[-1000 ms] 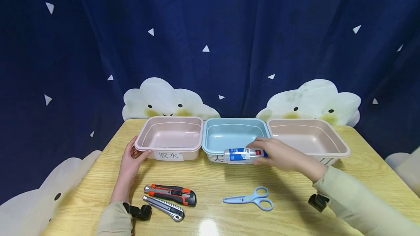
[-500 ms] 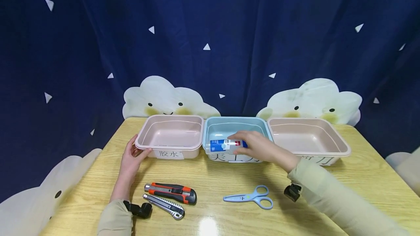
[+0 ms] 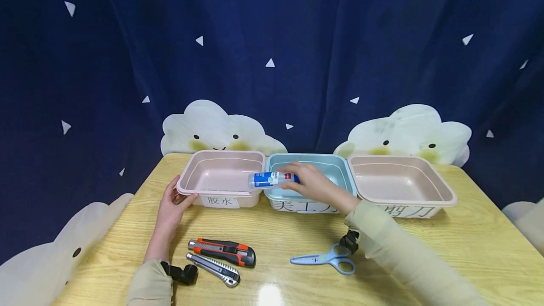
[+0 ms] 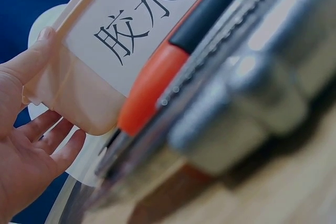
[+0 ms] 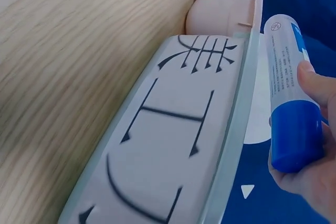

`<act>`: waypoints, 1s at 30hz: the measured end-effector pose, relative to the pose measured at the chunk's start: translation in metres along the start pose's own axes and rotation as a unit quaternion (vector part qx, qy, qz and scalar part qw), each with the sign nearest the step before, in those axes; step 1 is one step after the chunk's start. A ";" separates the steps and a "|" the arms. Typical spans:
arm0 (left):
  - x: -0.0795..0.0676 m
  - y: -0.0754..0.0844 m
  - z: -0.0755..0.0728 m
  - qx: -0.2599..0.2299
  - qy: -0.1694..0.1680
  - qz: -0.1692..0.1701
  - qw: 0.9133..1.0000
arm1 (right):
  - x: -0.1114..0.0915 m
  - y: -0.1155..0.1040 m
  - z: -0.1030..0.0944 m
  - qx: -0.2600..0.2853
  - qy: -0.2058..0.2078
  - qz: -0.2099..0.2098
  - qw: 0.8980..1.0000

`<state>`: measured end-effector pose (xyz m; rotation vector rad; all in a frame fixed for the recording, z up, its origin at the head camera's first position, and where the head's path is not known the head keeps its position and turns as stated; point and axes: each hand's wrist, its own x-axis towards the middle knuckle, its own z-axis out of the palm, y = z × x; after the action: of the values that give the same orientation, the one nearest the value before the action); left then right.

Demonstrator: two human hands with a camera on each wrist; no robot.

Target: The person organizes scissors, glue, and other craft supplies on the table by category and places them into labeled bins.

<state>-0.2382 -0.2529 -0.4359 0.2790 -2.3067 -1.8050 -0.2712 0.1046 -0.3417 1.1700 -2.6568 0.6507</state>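
Note:
My right hand (image 3: 308,181) holds a clear glue bottle (image 3: 265,180) with a blue label and blue cap, lying sideways over the rims between the blue bin (image 3: 312,206) and the left pink bin (image 3: 193,192). In the right wrist view, the thumb and fingers wrap the bottle near its cap (image 5: 296,135). At the pink bin's front left corner, my left hand (image 3: 171,209) grips the rim, its thumb on the front edge. The left wrist view has that thumb (image 4: 34,59) at the rim and the fingers lower, beside the corner.
An orange-black utility knife (image 3: 223,251) and a silver utility knife (image 3: 214,268) lie at the front left of the wooden table (image 3: 267,235). Blue scissors (image 3: 314,259) lie beneath the right wrist's camera. Another pinkish bin (image 3: 408,202) stands at the right; all bins bear paper labels.
My right hand has carried the glue bottle left and slightly up, from the blue bin's front to the pink bin's right edge. The left hand stays at its corner.

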 end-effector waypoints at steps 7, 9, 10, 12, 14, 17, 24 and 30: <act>0.001 -0.001 0.000 0.000 0.006 0.004 1.000 | 0.027 -0.006 0.014 0.007 -0.003 0.005 1.000; 0.001 -0.001 0.000 0.001 0.007 0.003 1.000 | 0.035 -0.009 0.018 0.010 -0.007 0.004 1.000; 0.001 -0.002 0.000 0.001 0.007 0.004 1.000 | 0.038 -0.010 0.021 0.010 -0.010 0.008 1.000; 0.001 -0.002 0.001 0.001 0.007 0.003 1.000 | 0.044 -0.012 0.025 0.009 -0.014 0.013 1.000; 0.000 -0.002 0.001 0.001 0.006 0.003 1.000 | 0.050 -0.015 0.030 0.014 -0.021 0.023 0.999; 0.000 -0.002 0.001 0.001 0.006 0.000 1.000 | 0.058 -0.018 0.036 0.029 -0.032 0.036 0.998; 0.000 -0.002 0.000 0.000 0.005 0.000 1.000 | 0.079 -0.026 0.050 0.045 -0.029 0.032 0.998; 0.000 -0.002 0.000 0.003 0.001 -0.001 1.000 | 0.095 -0.031 0.062 0.026 -0.027 0.022 0.999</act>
<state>-0.2385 -0.2532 -0.4374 0.2858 -2.3121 -1.7970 -0.3113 -0.0053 -0.3570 1.1606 -2.7336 0.7087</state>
